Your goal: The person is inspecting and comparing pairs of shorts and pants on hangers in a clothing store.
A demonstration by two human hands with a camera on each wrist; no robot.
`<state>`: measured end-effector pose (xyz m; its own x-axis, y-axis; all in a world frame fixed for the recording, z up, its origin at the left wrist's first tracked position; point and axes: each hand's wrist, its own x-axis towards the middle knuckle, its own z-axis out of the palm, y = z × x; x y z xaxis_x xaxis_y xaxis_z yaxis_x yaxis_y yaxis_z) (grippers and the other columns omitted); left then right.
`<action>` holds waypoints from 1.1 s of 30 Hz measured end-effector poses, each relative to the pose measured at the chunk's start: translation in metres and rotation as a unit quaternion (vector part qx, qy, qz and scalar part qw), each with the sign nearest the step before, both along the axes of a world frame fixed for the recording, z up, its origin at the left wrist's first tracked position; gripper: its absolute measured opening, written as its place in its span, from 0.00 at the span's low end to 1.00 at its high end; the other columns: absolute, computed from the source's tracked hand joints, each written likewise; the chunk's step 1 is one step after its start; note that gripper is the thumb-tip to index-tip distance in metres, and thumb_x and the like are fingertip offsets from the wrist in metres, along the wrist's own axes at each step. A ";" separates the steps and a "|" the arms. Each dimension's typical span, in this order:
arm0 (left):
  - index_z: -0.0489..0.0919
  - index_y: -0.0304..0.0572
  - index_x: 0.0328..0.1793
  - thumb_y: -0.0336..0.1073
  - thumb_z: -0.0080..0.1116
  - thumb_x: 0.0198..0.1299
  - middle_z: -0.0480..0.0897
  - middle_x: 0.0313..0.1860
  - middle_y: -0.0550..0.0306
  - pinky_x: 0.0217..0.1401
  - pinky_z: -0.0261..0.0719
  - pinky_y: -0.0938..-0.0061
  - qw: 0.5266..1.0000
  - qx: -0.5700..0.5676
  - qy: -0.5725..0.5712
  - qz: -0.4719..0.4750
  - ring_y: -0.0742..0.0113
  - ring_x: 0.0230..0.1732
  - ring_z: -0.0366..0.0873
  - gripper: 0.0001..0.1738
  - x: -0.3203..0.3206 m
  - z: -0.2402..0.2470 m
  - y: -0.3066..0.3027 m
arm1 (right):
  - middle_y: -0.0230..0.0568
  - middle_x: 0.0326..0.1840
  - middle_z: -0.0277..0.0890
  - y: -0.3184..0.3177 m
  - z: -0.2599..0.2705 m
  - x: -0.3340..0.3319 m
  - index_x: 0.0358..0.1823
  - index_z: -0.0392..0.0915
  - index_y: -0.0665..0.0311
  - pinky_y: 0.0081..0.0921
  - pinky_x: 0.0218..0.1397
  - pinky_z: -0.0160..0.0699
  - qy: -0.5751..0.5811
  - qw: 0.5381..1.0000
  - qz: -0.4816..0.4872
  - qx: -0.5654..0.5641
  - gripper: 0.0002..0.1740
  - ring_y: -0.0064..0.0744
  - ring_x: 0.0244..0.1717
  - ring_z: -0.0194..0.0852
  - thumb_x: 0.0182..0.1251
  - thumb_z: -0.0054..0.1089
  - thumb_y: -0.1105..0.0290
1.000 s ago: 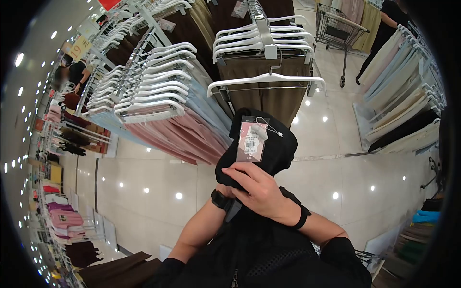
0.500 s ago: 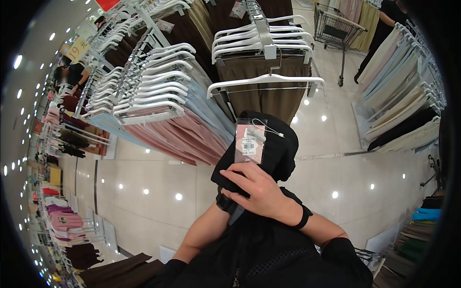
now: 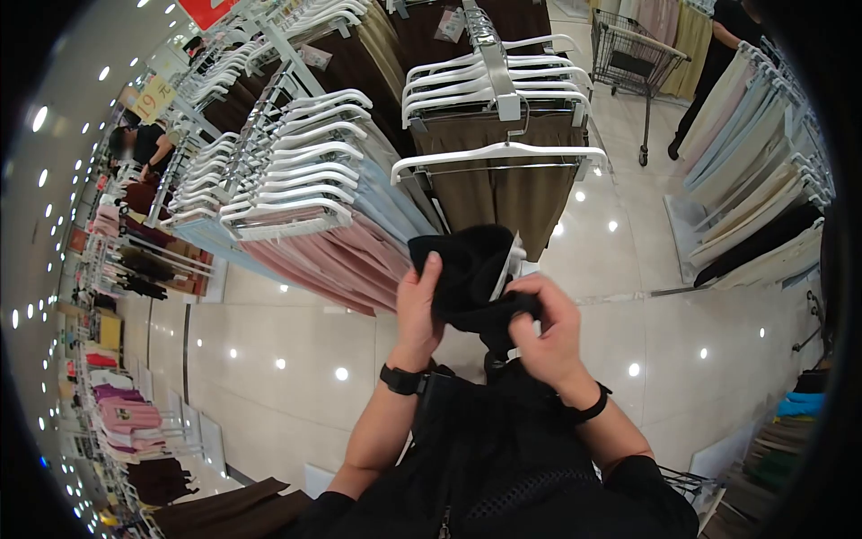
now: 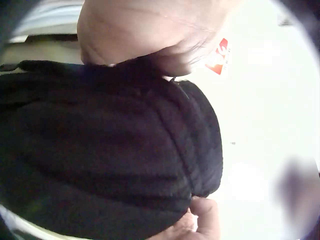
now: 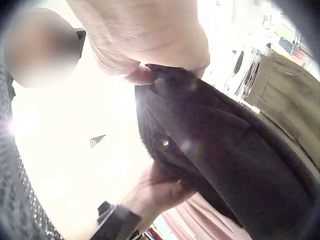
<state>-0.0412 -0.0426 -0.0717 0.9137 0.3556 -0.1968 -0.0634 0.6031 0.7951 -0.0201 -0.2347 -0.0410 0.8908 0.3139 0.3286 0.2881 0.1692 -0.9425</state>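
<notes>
Both hands hold a black garment (image 3: pixel 460 274) with a waistband-like edge, bunched in front of the body. My left hand (image 3: pixel 418 310) grips its left side, thumb showing on top of the fabric. On the other side, my right hand (image 3: pixel 553 334) pinches the edge between curled fingers and thumb. A tag (image 3: pixel 514 259) with a pale edge stands up beside the right fingers, partly hidden. The left wrist view shows the seamed band of the cloth (image 4: pixel 105 145) stretched between both hands. In the right wrist view the fabric (image 5: pixel 225 137) slopes down to the right.
Just beyond the hands, a white clip hanger (image 3: pixel 503 154) hangs without clothing before brown trousers (image 3: pixel 485 193). Pink trousers (image 3: pixel 314 265) hang at the left. A shopping cart (image 3: pixel 633 58) and a person (image 3: pixel 709 72) are at the back right, beside another clothes rack (image 3: pixel 759 171).
The hands have moved apart to opposite sides of the garment. My left hand has come out from underneath. The tag, which faced up on top, has turned away to the right.
</notes>
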 end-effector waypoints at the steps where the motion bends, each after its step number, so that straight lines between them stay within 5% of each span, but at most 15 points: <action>1: 0.79 0.35 0.58 0.42 0.56 0.76 0.85 0.53 0.54 0.57 0.84 0.70 0.999 0.030 -0.011 0.037 0.66 0.51 0.85 0.17 0.001 -0.006 0.010 | 0.34 0.39 0.76 -0.007 0.000 0.007 0.46 0.77 0.72 0.19 0.41 0.74 0.017 1.000 -0.022 0.015 0.13 0.22 0.37 0.73 0.59 0.52 0.84; 7: 0.83 0.35 0.49 0.41 0.58 0.75 0.86 0.42 0.63 0.47 0.79 0.80 0.980 0.137 -0.032 0.143 0.76 0.41 0.82 0.14 -0.014 0.019 0.058 | 0.25 0.34 0.74 -0.050 0.004 0.049 0.44 0.77 0.70 0.14 0.40 0.71 0.133 0.983 -0.107 0.069 0.11 0.11 0.34 0.69 0.64 0.47 0.83; 9: 0.84 0.33 0.44 0.40 0.58 0.75 0.84 0.38 0.67 0.43 0.75 0.83 0.943 0.297 -0.023 0.147 0.81 0.38 0.77 0.15 -0.022 0.044 0.054 | 0.26 0.34 0.76 -0.054 -0.008 0.056 0.42 0.77 0.70 0.15 0.40 0.72 0.166 0.979 -0.106 0.055 0.10 0.12 0.33 0.71 0.64 0.47 0.82; 18: 0.84 0.31 0.50 0.32 0.55 0.73 0.85 0.40 0.62 0.44 0.77 0.83 0.958 0.273 -0.028 0.087 0.79 0.39 0.79 0.11 -0.039 0.055 0.066 | 0.27 0.34 0.80 -0.052 -0.010 0.056 0.42 0.82 0.69 0.16 0.42 0.75 0.238 0.970 -0.035 0.017 0.09 0.14 0.34 0.74 0.73 0.62 0.69; 23: 0.81 0.33 0.59 0.24 0.47 0.69 0.83 0.48 0.61 0.48 0.75 0.84 0.956 0.286 -0.038 0.055 0.80 0.44 0.77 0.17 -0.035 0.074 0.052 | 0.26 0.33 0.80 -0.052 -0.007 0.061 0.42 0.82 0.68 0.16 0.41 0.74 0.223 0.973 -0.050 0.037 0.11 0.14 0.34 0.75 0.76 0.59 0.66; 25: 0.78 0.36 0.62 0.21 0.44 0.67 0.81 0.49 0.60 0.52 0.74 0.85 0.921 0.389 -0.032 0.012 0.80 0.47 0.76 0.20 -0.036 0.069 0.063 | 0.26 0.33 0.79 -0.052 -0.004 0.065 0.42 0.82 0.68 0.16 0.39 0.74 0.228 0.971 -0.054 0.051 0.12 0.14 0.33 0.74 0.76 0.59 0.65; 29: 0.77 0.37 0.59 0.23 0.44 0.69 0.79 0.46 0.63 0.51 0.74 0.86 0.905 0.425 -0.020 -0.028 0.81 0.46 0.75 0.16 -0.036 0.071 0.067 | 0.26 0.32 0.80 -0.053 0.003 0.073 0.41 0.82 0.67 0.16 0.39 0.73 0.220 0.972 -0.038 0.070 0.11 0.14 0.33 0.74 0.76 0.58 0.66; 31: 0.76 0.38 0.56 0.25 0.51 0.70 0.78 0.45 0.64 0.50 0.74 0.85 0.939 0.342 -0.018 -0.025 0.81 0.47 0.74 0.11 -0.037 0.074 0.060 | 0.26 0.32 0.80 -0.053 0.004 0.072 0.41 0.82 0.67 0.16 0.38 0.73 0.219 0.972 -0.035 0.074 0.11 0.13 0.32 0.74 0.76 0.58 0.67; 33: 0.75 0.39 0.56 0.26 0.55 0.69 0.77 0.45 0.64 0.50 0.74 0.84 0.918 0.396 -0.025 -0.018 0.80 0.47 0.74 0.11 -0.038 0.069 0.051 | 0.26 0.32 0.80 -0.052 0.006 0.070 0.41 0.82 0.67 0.15 0.38 0.73 0.242 0.964 -0.017 0.107 0.10 0.13 0.32 0.74 0.77 0.57 0.67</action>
<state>-0.0789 0.0080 -0.0028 0.9285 0.3386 0.1525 -0.1029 -0.1600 0.9817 0.0503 -0.2866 -0.0352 0.9646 0.2533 -0.0731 -0.1672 0.3734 -0.9125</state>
